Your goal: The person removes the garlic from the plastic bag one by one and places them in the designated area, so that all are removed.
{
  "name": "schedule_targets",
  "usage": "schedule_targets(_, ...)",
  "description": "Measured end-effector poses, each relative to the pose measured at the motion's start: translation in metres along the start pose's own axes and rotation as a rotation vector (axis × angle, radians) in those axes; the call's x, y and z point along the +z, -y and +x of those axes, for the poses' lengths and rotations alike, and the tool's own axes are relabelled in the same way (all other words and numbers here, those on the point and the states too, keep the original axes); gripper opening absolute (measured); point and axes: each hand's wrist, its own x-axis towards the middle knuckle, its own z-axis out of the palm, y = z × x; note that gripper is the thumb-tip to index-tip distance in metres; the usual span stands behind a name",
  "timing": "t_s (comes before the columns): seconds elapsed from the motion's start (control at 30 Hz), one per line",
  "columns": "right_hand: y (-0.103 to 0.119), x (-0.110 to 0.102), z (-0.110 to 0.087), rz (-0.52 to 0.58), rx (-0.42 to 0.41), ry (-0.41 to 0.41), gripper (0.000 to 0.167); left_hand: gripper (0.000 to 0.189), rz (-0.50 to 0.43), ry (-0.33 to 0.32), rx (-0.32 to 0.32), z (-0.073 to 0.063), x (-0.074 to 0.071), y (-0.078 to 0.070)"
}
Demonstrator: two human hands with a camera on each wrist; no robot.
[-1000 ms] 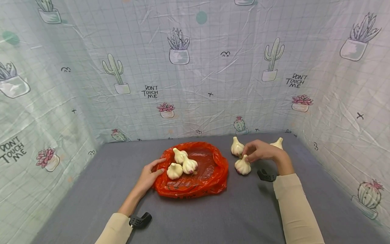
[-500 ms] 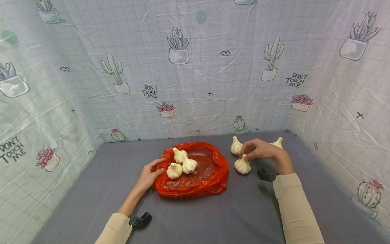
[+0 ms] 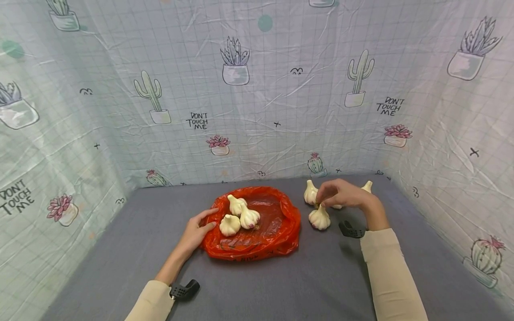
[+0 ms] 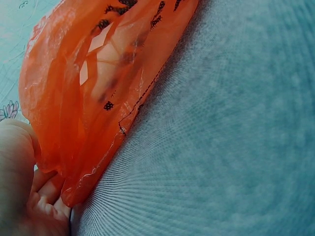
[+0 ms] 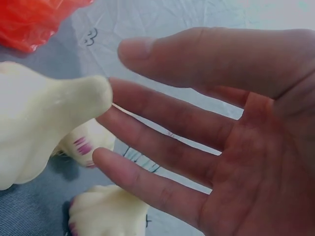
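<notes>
- You look to be at the picking step: your right hand [image 3: 343, 194] is poised over the front bulb [image 3: 320, 220], which stands on the table [image 3: 257, 294] to the right of the bag [image 3: 277, 250], neck up.
- Your right hand grips nothing. The right wrist view shows the fingers extended and the thumb held apart from them.
- The front bulb's neck points toward the gap between your thumb and fingers. The thumb is clear of it; the index fingertip overlaps the neck in the right wrist view, and whether they touch you cannot tell.
- The next move, as I judge it, calls for lowering your fingertips a little and pinching that neck from both sides, keeping off the back bulb [image 3: 310, 195] just behind.
- Another bulb [image 3: 337, 206] is partly hidden under your right hand, and the far bulb [image 3: 368, 186] shows beyond your wrist, so leave your knuckles room.
- Your left hand [image 3: 195, 231] is at the bag's left edge, thumb and fingers against the plastic, probably steadying it; you cannot tell whether they pinch it.
- Inside the bag, three bulbs [image 3: 250, 217] sit together toward your left hand, leaving bare plastic on the right side, a likely spot for another.
</notes>
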Motion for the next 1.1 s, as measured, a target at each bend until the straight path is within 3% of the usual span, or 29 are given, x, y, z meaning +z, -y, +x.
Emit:
schedule_targets(0.4,0.025,0.0,-0.002,-0.053,-0.035,-0.1,0.023,0.046,-0.002,0.002,-0.006,0.001,-0.001,0.001)
schedule_targets(1.1,0.052,0.011,0.001,-0.07,-0.067,-0.168,0.025,0.046,0.01,-0.006,-0.016,0.001,0.0,0.002)
